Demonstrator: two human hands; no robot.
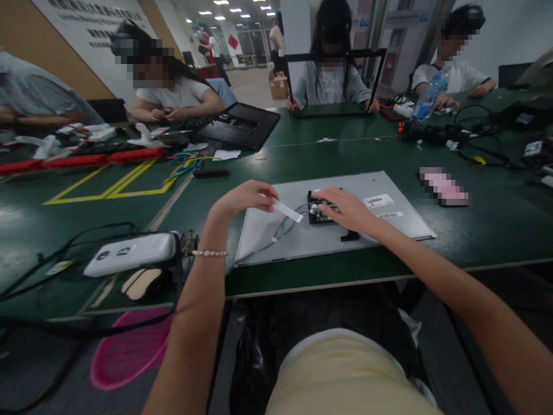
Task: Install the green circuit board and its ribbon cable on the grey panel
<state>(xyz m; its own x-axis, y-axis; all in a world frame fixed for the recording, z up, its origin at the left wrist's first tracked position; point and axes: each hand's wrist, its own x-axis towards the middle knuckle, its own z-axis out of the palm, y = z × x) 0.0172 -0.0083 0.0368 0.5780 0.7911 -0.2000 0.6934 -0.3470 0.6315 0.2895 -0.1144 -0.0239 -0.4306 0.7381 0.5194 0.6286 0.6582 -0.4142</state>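
Note:
A flat silver display panel (268, 236) lies face down or back up on the green table; which side is up I cannot tell for certain. Between the fingertips of my left hand (247, 196) is one end of a white flat strip (288, 211), which slants down over the panel. My right hand (345, 208) rests on a small black-framed circuit board (317, 214) on the panel, fingers spread over its top. A thin grey cable (283, 227) runs from the board across the panel's left part. Below the board lies a small black piece (349, 236).
At the left are a white case (133, 253), a computer mouse (141, 283) and black cables. A pink basket (129, 346) sits below the table edge. A pink phone (444, 186) lies at right. Across the table, a person holds a black frame (337, 56); other people sit alongside.

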